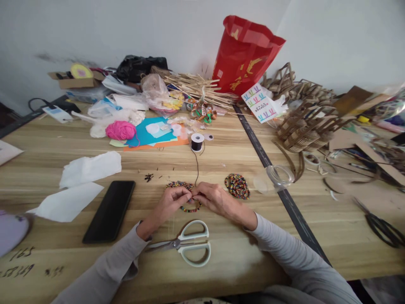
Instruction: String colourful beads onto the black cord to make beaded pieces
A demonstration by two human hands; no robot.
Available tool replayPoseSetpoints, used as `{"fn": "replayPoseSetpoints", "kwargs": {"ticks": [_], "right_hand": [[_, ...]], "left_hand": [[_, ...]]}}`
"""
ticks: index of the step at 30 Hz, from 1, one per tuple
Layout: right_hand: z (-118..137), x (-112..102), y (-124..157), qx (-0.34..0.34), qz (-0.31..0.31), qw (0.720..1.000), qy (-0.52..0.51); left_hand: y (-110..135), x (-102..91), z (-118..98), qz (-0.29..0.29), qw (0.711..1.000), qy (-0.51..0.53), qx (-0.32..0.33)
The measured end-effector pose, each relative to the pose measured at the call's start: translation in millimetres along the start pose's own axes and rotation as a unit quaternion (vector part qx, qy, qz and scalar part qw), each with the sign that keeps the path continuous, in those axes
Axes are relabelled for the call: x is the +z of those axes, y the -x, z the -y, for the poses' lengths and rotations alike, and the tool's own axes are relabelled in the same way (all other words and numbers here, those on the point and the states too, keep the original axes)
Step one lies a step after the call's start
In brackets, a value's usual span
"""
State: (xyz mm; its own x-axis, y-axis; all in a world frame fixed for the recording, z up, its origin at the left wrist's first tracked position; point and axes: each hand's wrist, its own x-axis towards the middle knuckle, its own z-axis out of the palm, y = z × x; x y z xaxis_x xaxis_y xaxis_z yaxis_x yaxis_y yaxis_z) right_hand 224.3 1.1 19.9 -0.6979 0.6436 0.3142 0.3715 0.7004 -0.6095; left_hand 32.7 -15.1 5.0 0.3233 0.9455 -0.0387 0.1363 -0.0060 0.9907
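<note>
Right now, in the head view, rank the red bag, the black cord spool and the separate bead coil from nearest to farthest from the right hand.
1. Bead coil: just right of the right hand.
2. Black cord spool: ahead, slightly left.
3. Red bag: far back on the table.

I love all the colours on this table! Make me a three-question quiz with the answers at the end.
1. True or false: the white-handled scissors lie nearer the person's body than the spool of dark cord.

2. What colour is the fluffy yarn ball left of the spool?
A) Green
B) Pink
C) Black

3. Fill the gap: the left hand and right hand are close together over colourful ____.

Key: 1. True. 2. B, pink. 3. Beads.
</note>
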Motion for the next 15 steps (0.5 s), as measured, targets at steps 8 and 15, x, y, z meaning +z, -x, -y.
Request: {"fn": "replayPoseSetpoints", "kwargs": {"ticks": [8, 15], "right_hand": [[5.0, -4.5, -1.5, 0.05, 0.018, 0.996, -0.069], [3.8, -3.6, 0.7, 0.082, 0.052, 0.99, -0.099]], "left_hand": [[0.1, 2.7, 4.6, 0.023, 0.998, 0.049, -0.024], [2.1, 9.7, 7.0, -0.005, 1.0, 0.024, -0.003]]}}
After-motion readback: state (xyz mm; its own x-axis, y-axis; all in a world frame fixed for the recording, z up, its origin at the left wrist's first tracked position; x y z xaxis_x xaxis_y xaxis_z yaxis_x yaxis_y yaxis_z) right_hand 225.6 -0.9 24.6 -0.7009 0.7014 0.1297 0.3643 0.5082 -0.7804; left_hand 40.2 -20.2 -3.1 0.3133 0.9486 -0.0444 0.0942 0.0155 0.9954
